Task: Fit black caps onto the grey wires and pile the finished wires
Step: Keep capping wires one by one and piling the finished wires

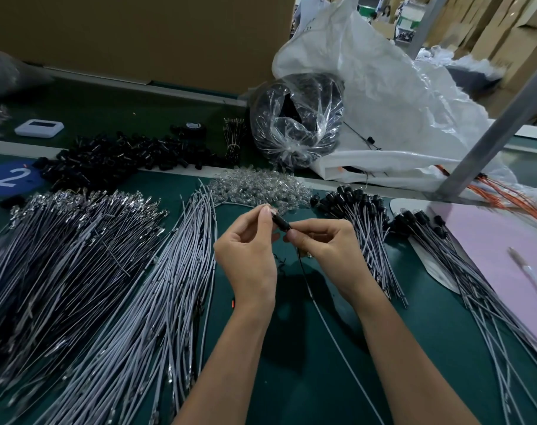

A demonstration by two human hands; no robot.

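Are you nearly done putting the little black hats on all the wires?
Not nearly. Done: two piles of capped wires lie on the right. In hand: the left hand pinches a black cap while the right hand holds its grey wire. Left: big heaps of uncapped wires on the left, and many loose caps behind them.

The green bench [291, 348] carries broad spreads of grey wires [77, 256] at left, a heap of loose black caps [107, 161] behind them, clear bulbs [258, 187] mid-table, and capped wires [362, 228] beside a pink sheet [491, 240] at right.
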